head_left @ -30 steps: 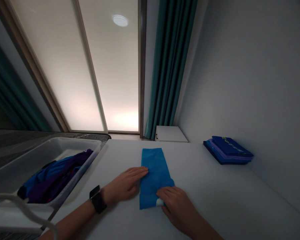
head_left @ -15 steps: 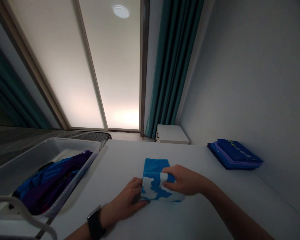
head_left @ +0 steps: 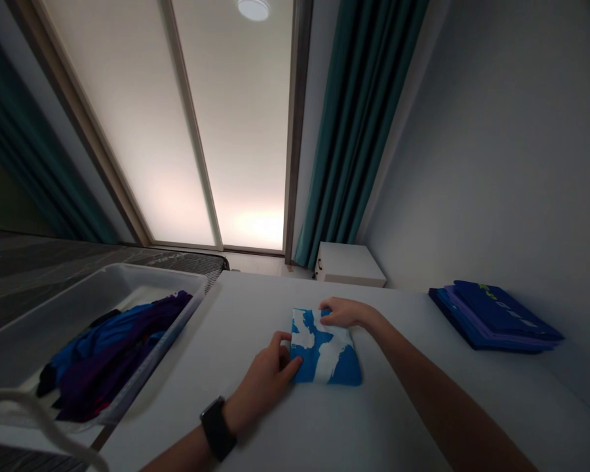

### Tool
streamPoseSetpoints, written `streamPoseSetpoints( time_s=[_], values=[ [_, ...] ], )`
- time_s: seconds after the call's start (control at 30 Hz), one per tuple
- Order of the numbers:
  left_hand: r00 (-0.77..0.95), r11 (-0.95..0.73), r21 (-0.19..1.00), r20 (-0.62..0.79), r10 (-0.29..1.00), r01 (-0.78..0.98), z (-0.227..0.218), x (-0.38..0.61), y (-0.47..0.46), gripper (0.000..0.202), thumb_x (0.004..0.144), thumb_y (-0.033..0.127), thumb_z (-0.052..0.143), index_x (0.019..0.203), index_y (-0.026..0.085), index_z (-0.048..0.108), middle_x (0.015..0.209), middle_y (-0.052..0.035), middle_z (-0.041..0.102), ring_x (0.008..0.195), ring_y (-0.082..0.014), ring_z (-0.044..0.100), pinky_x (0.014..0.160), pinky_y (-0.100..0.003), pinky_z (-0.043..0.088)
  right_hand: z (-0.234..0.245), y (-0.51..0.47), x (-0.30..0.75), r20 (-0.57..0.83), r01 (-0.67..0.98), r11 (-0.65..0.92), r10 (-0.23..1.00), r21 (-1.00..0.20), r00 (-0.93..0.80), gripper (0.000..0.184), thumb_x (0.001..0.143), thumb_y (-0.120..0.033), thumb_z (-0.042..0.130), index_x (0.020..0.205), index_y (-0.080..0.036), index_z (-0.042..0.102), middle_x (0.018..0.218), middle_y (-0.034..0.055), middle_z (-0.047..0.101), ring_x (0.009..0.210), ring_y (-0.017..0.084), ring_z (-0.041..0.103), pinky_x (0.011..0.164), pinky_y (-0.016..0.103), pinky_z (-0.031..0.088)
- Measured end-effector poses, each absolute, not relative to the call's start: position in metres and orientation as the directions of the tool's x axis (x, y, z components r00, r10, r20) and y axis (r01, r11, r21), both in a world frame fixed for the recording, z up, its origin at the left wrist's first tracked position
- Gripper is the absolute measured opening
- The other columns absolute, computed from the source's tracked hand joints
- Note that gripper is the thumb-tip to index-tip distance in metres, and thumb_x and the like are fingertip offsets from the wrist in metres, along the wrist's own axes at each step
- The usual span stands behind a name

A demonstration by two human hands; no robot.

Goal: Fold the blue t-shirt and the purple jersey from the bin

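Observation:
A folded blue and white patterned cloth (head_left: 323, 351) lies flat on the white table in front of me. My left hand (head_left: 270, 367) grips its left edge, thumb on top and fingers at the side. At the far edge, my right hand (head_left: 343, 311) has thumb and fingers closed on the fabric. A dark watch is on my left wrist. Whether the cloth is a garment cannot be made out.
On the left stands a clear plastic bin (head_left: 142, 393) holding crumpled blue and purple clothes (head_left: 122, 354). A stack of folded blue and purple clothes (head_left: 501, 314) sits at the right by the wall. Beyond the table is a white cabinet (head_left: 349, 262). A pale curved tube (head_left: 44, 419) crosses the lower left.
My right hand has moved away from me to the cloth's far edge, and the patterned layer now covers the plain blue strip there. My left hand stays at the left edge.

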State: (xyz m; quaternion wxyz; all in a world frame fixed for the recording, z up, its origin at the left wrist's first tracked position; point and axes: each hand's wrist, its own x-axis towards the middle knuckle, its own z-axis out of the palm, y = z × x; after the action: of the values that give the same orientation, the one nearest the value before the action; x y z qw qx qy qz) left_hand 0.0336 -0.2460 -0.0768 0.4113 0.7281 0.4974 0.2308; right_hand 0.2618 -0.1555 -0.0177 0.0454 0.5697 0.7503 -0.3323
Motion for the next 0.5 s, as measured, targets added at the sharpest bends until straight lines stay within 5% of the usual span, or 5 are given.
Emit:
streamPoseSetpoints(
  time_s=[0.13, 0.27, 0.4, 0.5],
  values=[
    [0.394, -0.251, 0.711, -0.040, 0.918, 0.657, -0.081, 0.037, -0.244, 0.037, 0.090, 0.035, 0.047, 0.123, 0.017, 0.044, 0.077, -0.0014, 0.064, 0.071, -0.0213, 0.062, 0.061, -0.028, 0.038, -0.042, -0.167, 0.251, -0.242, 0.939, 0.134, 0.946, -0.317, -0.217, 0.042, 0.094, -0.049, 0.041, 0.113, -0.018, 0.064, 0.114, 0.0125, 0.067, 0.102, 0.027, 0.061, 0.082, 0.035, 0.044],
    [0.394, -0.290, 0.642, -0.021, 0.919, 0.710, -0.084, 0.037, -0.242, 0.055, 0.091, 0.037, 0.046, 0.139, 0.014, 0.032, 0.075, -0.0014, 0.067, 0.072, -0.0238, 0.064, 0.068, -0.032, 0.042, -0.060, -0.178, 0.241, -0.116, 0.959, 0.122, 0.981, -0.256, -0.155, 0.040, 0.100, -0.042, 0.029, 0.105, -0.020, 0.062, 0.111, 0.0108, 0.066, 0.101, 0.024, 0.060, 0.080, 0.033, 0.041],
    [0.433, -0.319, 0.645, -0.021, 0.901, 0.695, -0.075, 0.033, -0.236, 0.061, 0.092, 0.039, 0.045, 0.145, 0.014, 0.028, 0.068, 0.0009, 0.067, 0.070, -0.0232, 0.065, 0.073, -0.034, 0.044, -0.068, -0.176, 0.248, 0.004, 0.925, 0.148, 0.988, -0.350, -0.157, 0.036, 0.100, -0.040, 0.031, 0.102, -0.020, 0.061, 0.109, 0.0077, 0.064, 0.100, 0.019, 0.058, 0.080, 0.029, 0.040],
    [0.398, -0.307, 0.686, 0.027, 0.917, 0.659, -0.070, 0.028, -0.225, 0.056, 0.094, 0.040, 0.039, 0.143, 0.014, 0.032, 0.082, -0.0034, 0.069, 0.075, -0.0218, 0.064, 0.073, -0.033, 0.046, -0.071, -0.173, 0.266, 0.072, 0.870, 0.071, 0.997, -0.488, -0.041, 0.032, 0.099, -0.032, 0.032, 0.105, -0.018, 0.061, 0.110, 0.0078, 0.063, 0.103, 0.018, 0.057, 0.087, 0.027, 0.038]
  ],
)
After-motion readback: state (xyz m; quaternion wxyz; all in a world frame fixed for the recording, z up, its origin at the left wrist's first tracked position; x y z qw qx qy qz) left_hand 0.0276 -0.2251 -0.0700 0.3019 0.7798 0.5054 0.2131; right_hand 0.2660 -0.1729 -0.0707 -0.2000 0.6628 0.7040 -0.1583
